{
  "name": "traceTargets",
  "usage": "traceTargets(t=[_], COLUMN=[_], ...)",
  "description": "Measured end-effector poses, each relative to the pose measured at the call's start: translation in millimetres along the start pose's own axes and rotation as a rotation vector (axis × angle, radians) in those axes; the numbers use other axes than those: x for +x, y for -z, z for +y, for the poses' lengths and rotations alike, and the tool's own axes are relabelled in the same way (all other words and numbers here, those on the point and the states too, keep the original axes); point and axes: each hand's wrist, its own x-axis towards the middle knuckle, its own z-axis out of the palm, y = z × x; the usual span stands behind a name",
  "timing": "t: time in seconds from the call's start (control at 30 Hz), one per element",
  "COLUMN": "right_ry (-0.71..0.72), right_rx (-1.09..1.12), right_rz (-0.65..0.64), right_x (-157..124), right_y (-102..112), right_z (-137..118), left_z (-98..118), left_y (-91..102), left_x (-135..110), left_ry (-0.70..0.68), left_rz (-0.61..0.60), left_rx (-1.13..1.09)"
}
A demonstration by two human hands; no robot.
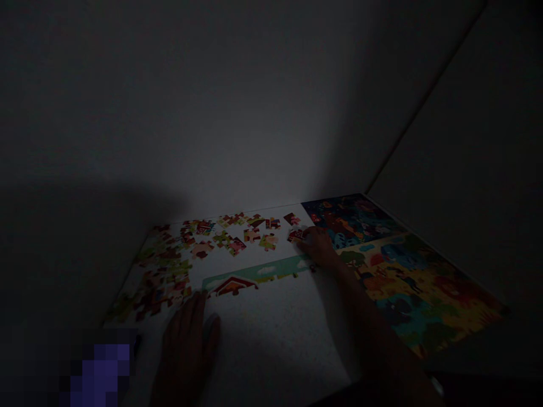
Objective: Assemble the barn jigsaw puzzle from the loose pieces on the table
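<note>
The scene is very dark. My left hand lies flat on the white table, fingers stretched out, just below a joined strip of puzzle pieces with a red roof on it. My right hand reaches far forward, its fingers pinched on a reddish puzzle piece near the left edge of a colourful reference picture. Several loose puzzle pieces are scattered across the far left of the table.
A plain wall rises behind the table and another closes it in on the right, forming a corner. A blurred purple patch sits at the lower left.
</note>
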Motion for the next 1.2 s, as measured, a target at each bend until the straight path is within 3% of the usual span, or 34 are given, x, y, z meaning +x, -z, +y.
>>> traceTargets(t=[1.2], right_ry=[0.007], right_rx=[0.443], right_rz=[-0.079], right_x=[-4], right_y=[7], right_z=[-23], left_z=[-4], left_y=[-5.6], left_x=[-3], left_ry=[-0.02], left_rz=[0.008], left_rx=[0.015])
